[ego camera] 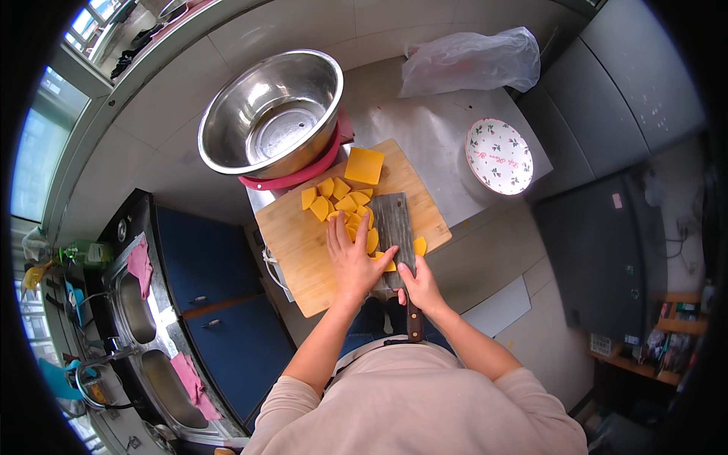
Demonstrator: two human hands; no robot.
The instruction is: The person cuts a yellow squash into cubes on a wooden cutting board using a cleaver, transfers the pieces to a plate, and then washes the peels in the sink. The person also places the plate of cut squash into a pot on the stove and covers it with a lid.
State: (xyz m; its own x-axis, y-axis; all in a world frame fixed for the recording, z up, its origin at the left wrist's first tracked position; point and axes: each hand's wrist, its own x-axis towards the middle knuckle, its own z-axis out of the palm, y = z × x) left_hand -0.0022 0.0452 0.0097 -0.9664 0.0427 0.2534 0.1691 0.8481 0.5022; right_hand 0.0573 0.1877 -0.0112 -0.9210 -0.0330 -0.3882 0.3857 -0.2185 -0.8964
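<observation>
A bamboo cutting board lies before me with several cut pieces of orange-yellow vegetable, probably pumpkin, heaped near its middle. One larger squared block of the same flesh sits at the board's far edge. My left hand spreads its fingers over the near side of the heap, its thumb by the blade. My right hand grips a cleaver where blade meets wooden handle. The blade lies flat over the board, beside the heap. A single slice rests right of the blade.
A large steel basin stands in a red basin behind the board. On the metal table are a floral plate at right and a plastic bag at the back. A double sink lies left; a dark cabinet stands right.
</observation>
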